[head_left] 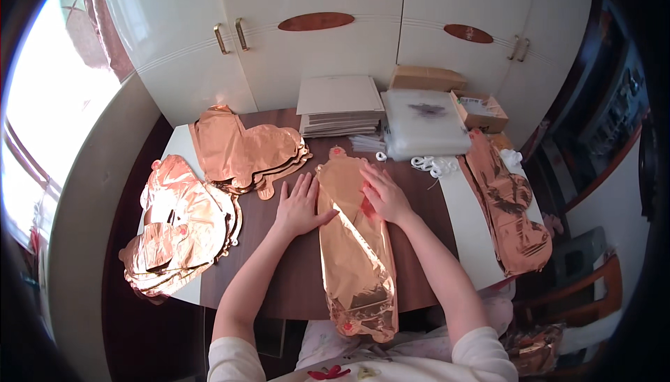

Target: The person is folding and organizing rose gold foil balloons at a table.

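Observation:
A long, folded rose-gold foil balloon [352, 256] lies lengthwise in front of me, its lower end reaching past the table's near edge. My left hand [300, 207] rests by its left edge, fingers stretched out on the table and thumb over the foil. On the upper right side of the foil lies my right hand [386, 197], flat with its fingers extended. Neither hand grips anything. Small reddish spots show at the balloon's top and bottom ends. To the left are a stack of flat foil balloons [248, 148] and a shinier foil pile [178, 225].
Folded foil balloons [506, 207] lie along the table's right side. At the back stand a stack of grey cardboard sheets [340, 99], clear plastic bags [426, 127], a small open box [480, 110] and white ribbon coils [434, 166]. Cream cupboards [314, 47] rise behind; a wooden chair [607, 291] stands right.

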The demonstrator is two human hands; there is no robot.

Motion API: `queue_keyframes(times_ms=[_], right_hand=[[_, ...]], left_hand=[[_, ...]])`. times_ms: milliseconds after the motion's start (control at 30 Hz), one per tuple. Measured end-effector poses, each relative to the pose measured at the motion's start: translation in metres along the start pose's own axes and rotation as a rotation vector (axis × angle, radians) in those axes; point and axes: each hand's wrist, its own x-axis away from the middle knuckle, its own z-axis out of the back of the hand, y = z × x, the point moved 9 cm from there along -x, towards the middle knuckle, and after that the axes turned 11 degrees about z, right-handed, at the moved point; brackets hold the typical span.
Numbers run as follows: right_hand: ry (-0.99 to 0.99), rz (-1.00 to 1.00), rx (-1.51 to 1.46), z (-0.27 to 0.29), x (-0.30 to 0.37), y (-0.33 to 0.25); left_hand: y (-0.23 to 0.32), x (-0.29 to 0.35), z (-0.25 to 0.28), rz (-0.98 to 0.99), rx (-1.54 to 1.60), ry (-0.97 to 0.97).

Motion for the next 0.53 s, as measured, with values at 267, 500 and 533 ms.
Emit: queue_keyframes(times_ms=[267,500,533], right_hand=[[0.213,-0.125,-0.084,0.020,0.018,0.001],[0.195,-0.050,-0.063,0.024,0.014,-0.002],[0.190,-0.042,-0.042,0.025,0.015,0.000]], left_hand=[[-0.092,-0.128,0.046,0.347,0.785,0.370],[-0.130,-0.213,-0.020,0.805,1.151,0.032],[-0.129,-0.219,-0.030,0.820,1.194,-0.014]])
